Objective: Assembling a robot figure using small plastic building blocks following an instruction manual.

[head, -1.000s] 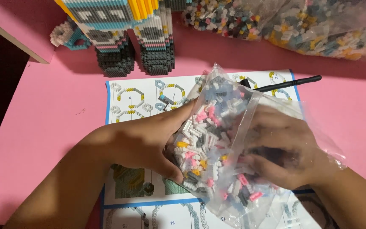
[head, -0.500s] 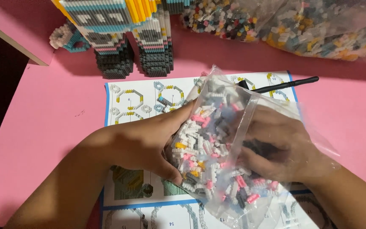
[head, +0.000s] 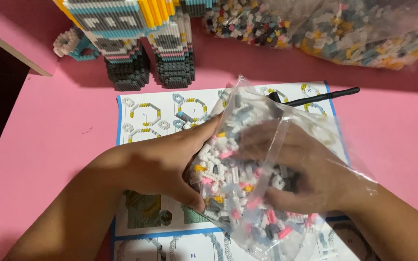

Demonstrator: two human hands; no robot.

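A clear plastic bag (head: 247, 121) full of tiny white, grey, pink and yellow building bricks lies on an instruction sheet (head: 146, 113). My left hand (head: 165, 162) grips the bag's left side, thumb under and fingers along its edge. My right hand (head: 306, 171) is pushed inside the bag, seen through the plastic, fingers spread among the bricks. Whether it has pinched a brick is hidden.
A tall brick model (head: 141, 38) in grey, white, teal and yellow stands at the back on the pink table (head: 39, 145). Two big bags of mixed bricks (head: 325, 24) lie at the back right. A black tool (head: 322, 96) rests on the sheet's top right.
My right hand has pushed further into the bag and shifted up and left among the bricks. The bag's top has crumpled lower. My left hand keeps its hold.
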